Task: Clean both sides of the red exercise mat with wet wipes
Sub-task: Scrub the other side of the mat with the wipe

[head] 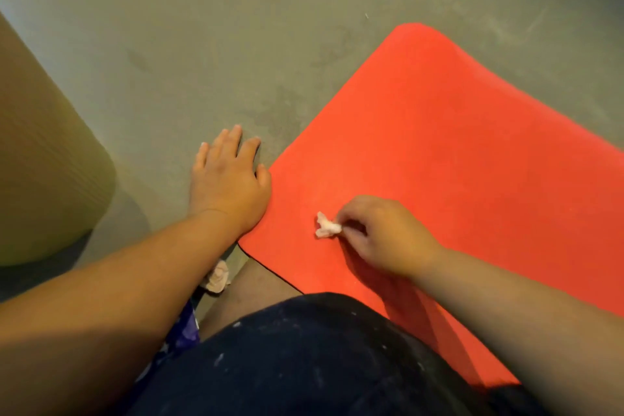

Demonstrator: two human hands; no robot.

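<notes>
The red exercise mat (456, 152) lies flat on the grey floor and fills the right half of the view. My right hand (385, 236) pinches a small crumpled white wet wipe (326, 226) against the mat near its near-left corner. My left hand (229, 176) rests flat on the floor with fingers spread, its thumb touching the mat's left edge. My knee in dark shorts covers the mat's near edge.
A large tan rolled mat or cylinder (44, 159) stands at the left. A used crumpled wipe (217, 277) lies on the floor under my left forearm, beside a purple patterned packet (184, 331). Bare grey floor (202, 27) stretches beyond the mat.
</notes>
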